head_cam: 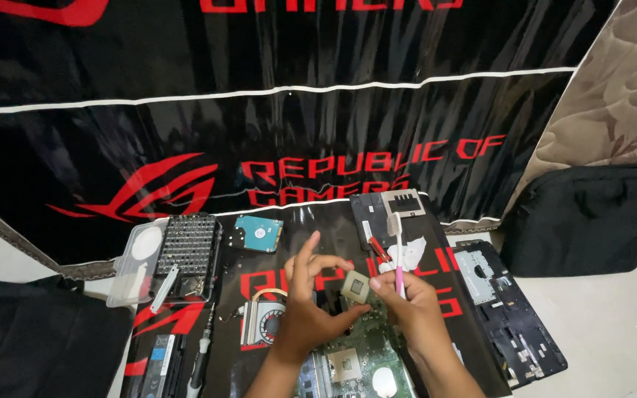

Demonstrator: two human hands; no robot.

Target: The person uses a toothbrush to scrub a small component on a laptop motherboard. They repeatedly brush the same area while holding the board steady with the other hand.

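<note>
Low in the middle of the frame, the left hand (305, 309) and the right hand (414, 313) meet over a small square processor chip with a grey metal cap (355, 287). The left hand pinches its lower edge with thumb and a bent finger, the forefinger standing straight up. The right hand's fingertips close on the chip's right edge while the same hand clamps a pink-handled toothbrush with white bristles (397, 247), head pointing up the frame (a crumpled white tissue (409, 253) lies just behind it). Directly below the hands sits a green laptop motherboard with an empty square socket (348, 365). To its left is a copper-piped cooling fan (265, 320). Further up the left lie a clear plastic case of screwdriver bits (178, 254) and a bare blue-green hard drive (258, 234). A black laptop palm-rest shell (506, 309) lies at the lower right.
</note>
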